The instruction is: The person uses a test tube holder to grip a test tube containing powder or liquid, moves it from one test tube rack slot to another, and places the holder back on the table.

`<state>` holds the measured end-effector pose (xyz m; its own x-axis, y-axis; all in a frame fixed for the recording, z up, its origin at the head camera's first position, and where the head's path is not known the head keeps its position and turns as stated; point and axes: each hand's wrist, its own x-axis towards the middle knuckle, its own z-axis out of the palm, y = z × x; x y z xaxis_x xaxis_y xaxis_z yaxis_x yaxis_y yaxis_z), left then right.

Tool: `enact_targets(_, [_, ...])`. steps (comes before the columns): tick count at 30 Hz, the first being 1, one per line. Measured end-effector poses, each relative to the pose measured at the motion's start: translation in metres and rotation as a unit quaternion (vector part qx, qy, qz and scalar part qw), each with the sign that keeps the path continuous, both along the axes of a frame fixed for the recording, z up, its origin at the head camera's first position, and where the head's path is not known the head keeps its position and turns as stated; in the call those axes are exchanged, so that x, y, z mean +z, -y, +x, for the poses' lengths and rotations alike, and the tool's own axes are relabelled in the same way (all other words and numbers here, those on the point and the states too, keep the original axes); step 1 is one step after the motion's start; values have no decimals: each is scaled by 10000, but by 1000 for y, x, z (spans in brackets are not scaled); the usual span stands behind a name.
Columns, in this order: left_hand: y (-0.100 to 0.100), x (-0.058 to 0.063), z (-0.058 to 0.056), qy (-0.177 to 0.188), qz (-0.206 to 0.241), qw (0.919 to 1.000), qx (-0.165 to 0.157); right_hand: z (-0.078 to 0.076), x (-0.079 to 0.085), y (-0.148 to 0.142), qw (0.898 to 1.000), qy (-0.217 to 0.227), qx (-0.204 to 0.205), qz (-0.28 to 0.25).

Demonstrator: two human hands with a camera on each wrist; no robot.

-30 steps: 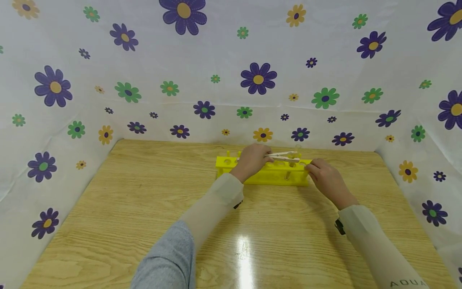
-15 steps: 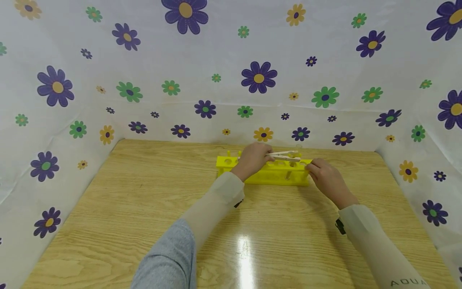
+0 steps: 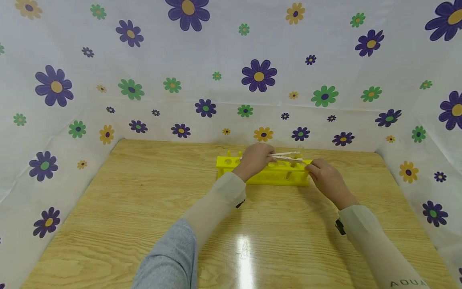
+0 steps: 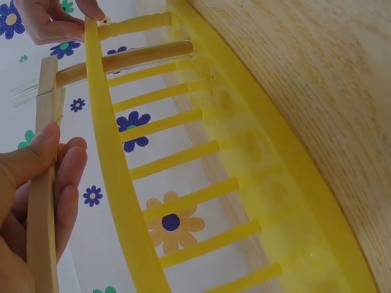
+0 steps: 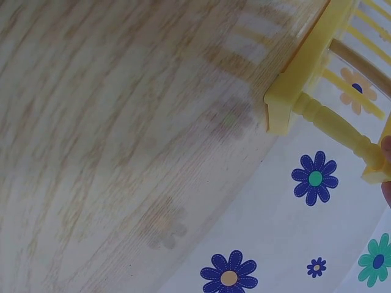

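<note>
My left hand (image 3: 254, 159) holds a wooden test tube clamp (image 4: 46, 101) above the yellow test tube rack (image 3: 276, 177). The clamp's two arms are spread apart in the head view, with their tips at the upper part of a glass test tube (image 4: 146, 56). Brownish contents fill much of the tube, which stands in a hole near the rack's right end. Whether the clamp's tips press on the glass, I cannot tell. My right hand (image 3: 327, 180) pinches the rack's top right corner; only its fingertips show in the right wrist view.
The rack stands near the back of a wood-grain table (image 3: 144, 224). Behind it rises a white cloth (image 3: 202, 60) printed with flowers, which also covers both sides. Several yellow pegs (image 4: 177, 162) line the rack's back.
My left hand and the clamp have shifted slightly to the right, and the tube's top leans a little the same way. My right hand stays on the rack's corner.
</note>
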<state>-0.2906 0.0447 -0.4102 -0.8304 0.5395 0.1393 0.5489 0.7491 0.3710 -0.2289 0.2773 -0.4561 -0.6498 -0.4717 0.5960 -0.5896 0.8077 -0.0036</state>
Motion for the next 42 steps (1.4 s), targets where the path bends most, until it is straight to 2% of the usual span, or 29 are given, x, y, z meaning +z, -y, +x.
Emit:
enact_targets(21, [-6,1,-3,-86,2,9999,-84,-3,2,0,10000,67,-18,20])
enact_targets(42, [-6,3,-7,-1,-10,10000,-89,-6,3,0,9999,120,-41,-55])
